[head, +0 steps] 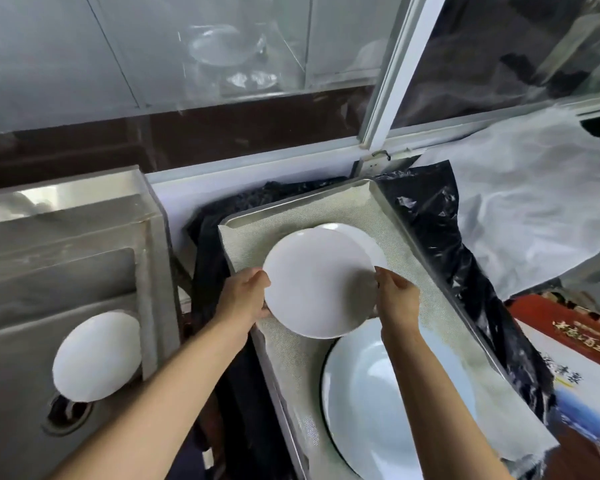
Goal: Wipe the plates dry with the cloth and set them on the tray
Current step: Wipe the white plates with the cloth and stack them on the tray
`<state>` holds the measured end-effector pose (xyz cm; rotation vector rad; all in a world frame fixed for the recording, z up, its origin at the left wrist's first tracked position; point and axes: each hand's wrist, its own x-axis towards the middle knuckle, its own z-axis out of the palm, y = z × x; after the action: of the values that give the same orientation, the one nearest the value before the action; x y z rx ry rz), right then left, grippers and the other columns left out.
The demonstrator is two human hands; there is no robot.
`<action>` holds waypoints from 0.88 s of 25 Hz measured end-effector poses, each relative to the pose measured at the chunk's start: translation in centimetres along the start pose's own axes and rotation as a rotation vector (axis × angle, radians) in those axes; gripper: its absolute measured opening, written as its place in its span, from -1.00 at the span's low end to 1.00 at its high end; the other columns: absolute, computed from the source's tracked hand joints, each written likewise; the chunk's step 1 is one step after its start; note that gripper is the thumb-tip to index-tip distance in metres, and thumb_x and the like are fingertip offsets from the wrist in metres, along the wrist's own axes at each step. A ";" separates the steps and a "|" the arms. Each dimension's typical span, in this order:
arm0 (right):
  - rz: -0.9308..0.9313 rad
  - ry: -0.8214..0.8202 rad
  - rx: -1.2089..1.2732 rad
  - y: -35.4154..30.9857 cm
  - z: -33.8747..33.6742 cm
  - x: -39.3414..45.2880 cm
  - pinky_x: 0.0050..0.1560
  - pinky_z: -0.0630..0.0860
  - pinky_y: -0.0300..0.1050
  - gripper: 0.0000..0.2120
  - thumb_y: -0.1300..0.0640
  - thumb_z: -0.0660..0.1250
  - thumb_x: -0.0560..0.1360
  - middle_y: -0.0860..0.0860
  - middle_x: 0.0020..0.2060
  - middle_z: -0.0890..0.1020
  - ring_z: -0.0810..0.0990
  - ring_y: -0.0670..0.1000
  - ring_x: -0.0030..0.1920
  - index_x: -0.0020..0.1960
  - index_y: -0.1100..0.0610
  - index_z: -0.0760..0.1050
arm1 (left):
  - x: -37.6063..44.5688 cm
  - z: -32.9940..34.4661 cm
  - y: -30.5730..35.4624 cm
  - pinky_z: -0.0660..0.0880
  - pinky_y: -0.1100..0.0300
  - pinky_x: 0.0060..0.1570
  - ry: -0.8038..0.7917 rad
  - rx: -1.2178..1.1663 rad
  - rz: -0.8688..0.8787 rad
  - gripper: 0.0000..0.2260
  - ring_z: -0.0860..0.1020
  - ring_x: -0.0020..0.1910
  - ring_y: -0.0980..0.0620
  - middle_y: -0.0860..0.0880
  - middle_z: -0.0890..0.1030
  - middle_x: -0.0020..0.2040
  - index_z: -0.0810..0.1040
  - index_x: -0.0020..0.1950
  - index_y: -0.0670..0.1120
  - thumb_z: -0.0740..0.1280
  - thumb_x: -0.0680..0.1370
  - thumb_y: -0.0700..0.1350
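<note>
Bare tray lining [371,209] lies open at the far corner — 2 plates [354,237] [368,403] crowd the rest.

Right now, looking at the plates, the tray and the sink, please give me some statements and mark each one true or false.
1. Both hands hold one white plate over the tray. True: the left hand grips its left rim, the right hand its right rim.
2. The tray is bare metal inside. False: a woven cloth lines it.
3. A large plate lies on the tray near the person. True.
4. The sink holds no plates. False: one white plate rests in it, beside the drain.
5. Another plate shows behind the held one. True.
</note>
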<state>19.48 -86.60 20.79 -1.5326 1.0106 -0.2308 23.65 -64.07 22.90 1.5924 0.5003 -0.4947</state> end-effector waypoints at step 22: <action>-0.319 0.024 -0.422 1.7 0.1 6.7 -0.27 0.22 0.01 -0.75 0.34 0.18 0.55 0.26 -0.37 0.34 0.25 0.14 -0.28 -0.31 0.30 0.42 | 4.3 6.2 -0.2 0.52 0.01 -0.16 -0.071 0.380 0.132 -0.78 0.57 -0.15 -0.15 -0.34 0.63 0.02 0.55 0.03 -0.35 0.22 0.56 -0.21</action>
<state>22.75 -91.01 16.64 -2.0824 0.8638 -0.2701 26.86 -70.07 19.73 1.9484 0.2531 -0.5675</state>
